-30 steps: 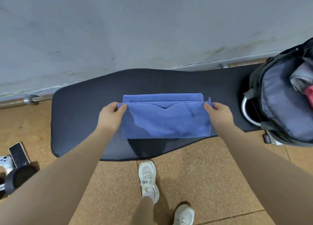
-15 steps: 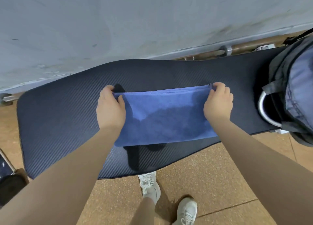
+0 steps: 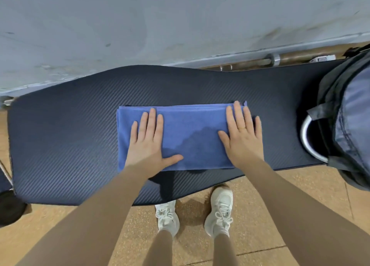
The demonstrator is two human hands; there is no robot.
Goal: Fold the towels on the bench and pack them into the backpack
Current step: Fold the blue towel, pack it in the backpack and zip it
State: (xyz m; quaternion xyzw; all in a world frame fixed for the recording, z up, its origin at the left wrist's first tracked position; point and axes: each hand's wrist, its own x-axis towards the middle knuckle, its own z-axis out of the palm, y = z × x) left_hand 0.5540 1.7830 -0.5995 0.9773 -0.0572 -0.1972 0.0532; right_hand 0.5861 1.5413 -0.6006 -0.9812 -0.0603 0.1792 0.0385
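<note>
A blue towel (image 3: 190, 129) lies folded into a long rectangle on the middle of the dark padded bench (image 3: 70, 135). My left hand (image 3: 149, 141) presses flat on the towel's left half, fingers straight and spread. My right hand (image 3: 243, 135) lies flat on its right end, a ring on one finger. A dark grey backpack (image 3: 346, 115) stands on the bench's right end, partly cut off by the frame edge.
A silver ring-shaped thing (image 3: 308, 141) sits against the backpack's left side. A metal bar (image 3: 260, 61) runs along the grey wall behind the bench. A black round weight (image 3: 10, 207) lies on the cork floor at left. My white shoes (image 3: 220, 209) stand in front of the bench.
Both hands carried the near towel edge over to the far edge, let go of it, and now lie flat on the folded towel.
</note>
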